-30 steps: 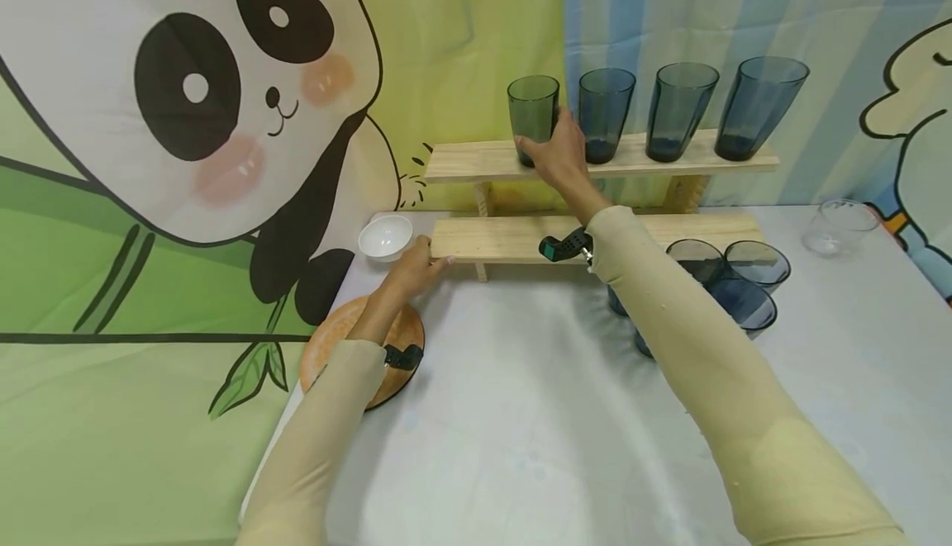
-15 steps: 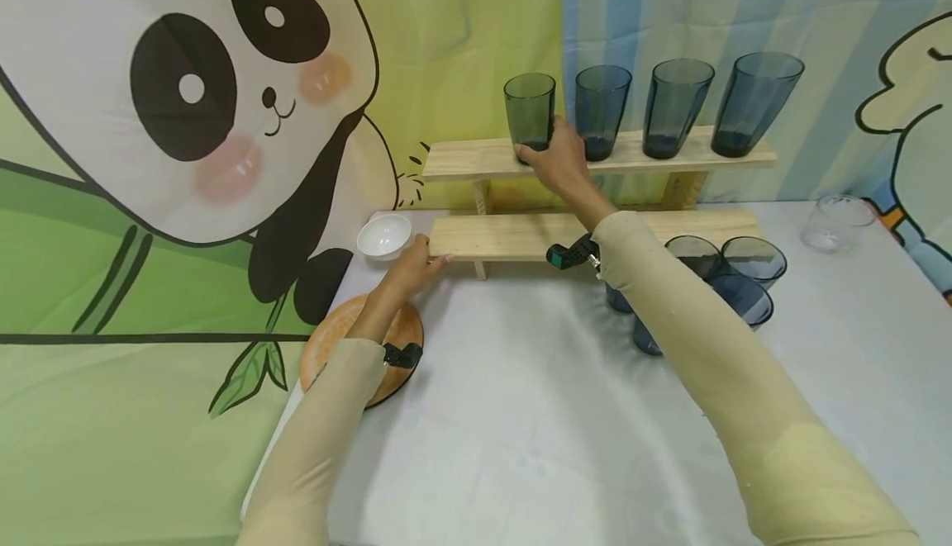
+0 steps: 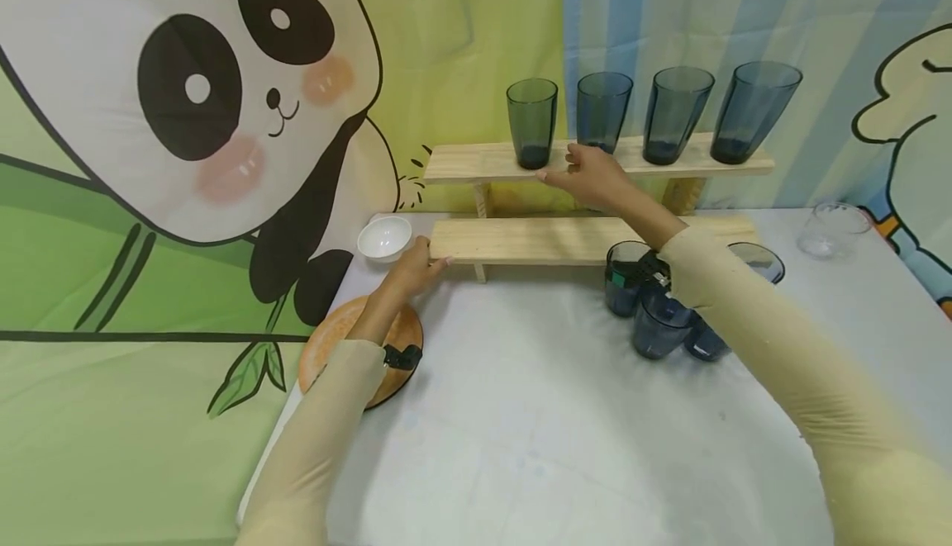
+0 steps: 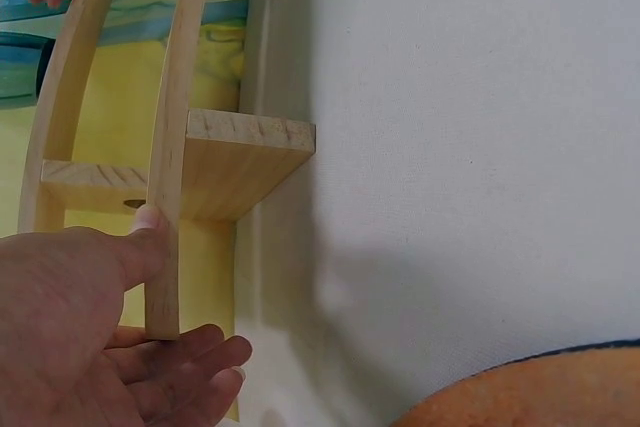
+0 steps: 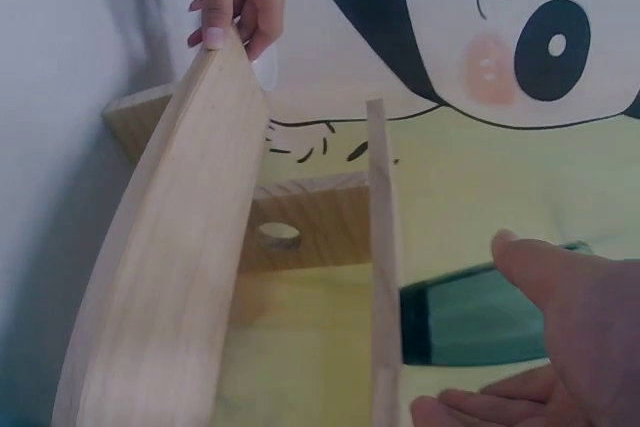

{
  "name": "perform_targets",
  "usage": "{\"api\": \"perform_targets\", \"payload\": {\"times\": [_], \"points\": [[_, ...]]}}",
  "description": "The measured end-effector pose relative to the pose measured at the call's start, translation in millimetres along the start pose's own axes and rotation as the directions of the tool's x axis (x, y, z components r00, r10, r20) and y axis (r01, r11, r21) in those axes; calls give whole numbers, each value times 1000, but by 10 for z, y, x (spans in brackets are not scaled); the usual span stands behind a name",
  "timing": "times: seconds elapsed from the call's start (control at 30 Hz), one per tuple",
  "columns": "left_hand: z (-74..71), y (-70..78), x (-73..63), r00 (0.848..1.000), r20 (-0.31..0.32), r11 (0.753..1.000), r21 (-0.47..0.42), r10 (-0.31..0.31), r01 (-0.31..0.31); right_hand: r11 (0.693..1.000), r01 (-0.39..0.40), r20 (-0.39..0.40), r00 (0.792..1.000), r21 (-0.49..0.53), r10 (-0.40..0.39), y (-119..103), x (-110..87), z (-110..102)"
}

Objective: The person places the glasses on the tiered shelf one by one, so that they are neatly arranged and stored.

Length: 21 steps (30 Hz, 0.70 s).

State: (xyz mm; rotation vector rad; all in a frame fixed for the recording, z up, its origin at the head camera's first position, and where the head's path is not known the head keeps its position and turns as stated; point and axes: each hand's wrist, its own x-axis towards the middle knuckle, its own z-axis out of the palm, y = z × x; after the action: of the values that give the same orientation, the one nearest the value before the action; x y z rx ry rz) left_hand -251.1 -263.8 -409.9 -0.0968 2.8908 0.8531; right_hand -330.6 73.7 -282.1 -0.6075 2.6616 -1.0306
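A two-tier wooden rack stands at the back of the table. My left hand [image 3: 411, 269] grips the left end of its lower board [image 3: 513, 240]; in the left wrist view the thumb [image 4: 148, 232] presses one face. On the upper board [image 3: 463, 163], several tall tinted glasses stand in a row. The leftmost, a greenish glass [image 3: 531, 123], is upright by itself. Just right of its base is my right hand [image 3: 595, 176], fingers apart and holding nothing, overlapping the foot of the second glass [image 3: 603, 108]. In the right wrist view, that hand's thumb [image 5: 525, 257] overlaps the greenish glass.
Several dark blue glasses [image 3: 658, 327] cluster on the table under my right forearm. A white bowl [image 3: 385, 237] and an orange-brown round plate [image 3: 327, 339] lie at the left, the plate partly under my left forearm. A clear glass bowl [image 3: 833, 230] stands far right.
My right hand has let go of the greenish glass and moved right and a little down, leaving it on the upper board. The left hand keeps its hold on the lower board.
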Motion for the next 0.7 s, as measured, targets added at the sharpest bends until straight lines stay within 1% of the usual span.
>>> {"api": "perform_targets", "payload": {"times": [0.07, 0.13, 0.23, 0.4, 0.47, 0.57, 0.7], "points": [[1, 6, -9, 1000, -2, 1000, 4, -1, 1, 1000, 26, 44, 999, 2, -26, 62, -141, -91], [1, 12, -16, 1000, -2, 1000, 5, 2, -2, 999, 46, 70, 996, 5, -46, 144, -291, -185], [-3, 12, -26, 1000, -3, 1000, -1, 1, -1, 998, 59, 62, 996, 14, -60, 313, -518, -314], [-15, 10, -42, 1000, -7, 1000, -9, -2, 2, 999, 41, -10, 999, 3, -41, 634, -906, -499], [-15, 7, -37, 1000, -10, 1000, -9, 1, -1, 999, 36, -44, 998, -27, -37, 775, -1041, -565], [-8, 3, -32, 1000, -11, 1000, -15, 5, -5, 999, 12, -87, 996, -49, -17, 978, -1236, -649], [13, 1, -28, 1000, -5, 1000, -20, 10, -10, 998, -36, -125, 992, -53, 29, 1256, -1495, -712]]}}
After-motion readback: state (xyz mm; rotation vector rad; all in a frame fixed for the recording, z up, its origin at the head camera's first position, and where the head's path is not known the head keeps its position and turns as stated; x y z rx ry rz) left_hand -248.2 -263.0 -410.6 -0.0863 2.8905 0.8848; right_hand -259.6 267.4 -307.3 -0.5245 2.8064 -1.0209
